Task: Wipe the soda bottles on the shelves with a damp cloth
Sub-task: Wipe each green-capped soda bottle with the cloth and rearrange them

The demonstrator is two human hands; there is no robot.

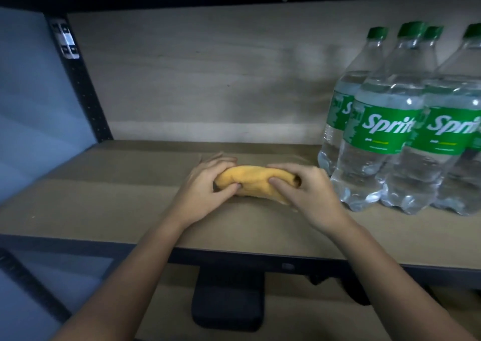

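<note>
A rolled-up yellow cloth (pixel 256 180) lies on the wooden shelf (pixel 104 197) near its middle. My left hand (pixel 205 187) grips the cloth's left end, fingers curled over the top and thumb underneath. My right hand (pixel 309 192) grips its right end the same way. Several clear Sprite bottles (pixel 385 132) with green caps and green labels stand upright in a cluster at the shelf's right, just right of my right hand and apart from it.
A black metal upright (pixel 78 80) frames the shelf at the left, with a pale wall beyond it. Another shelf board runs overhead. Below the black front rail (pixel 234 258) a dark rectangular object (pixel 227 306) sits on the lower shelf.
</note>
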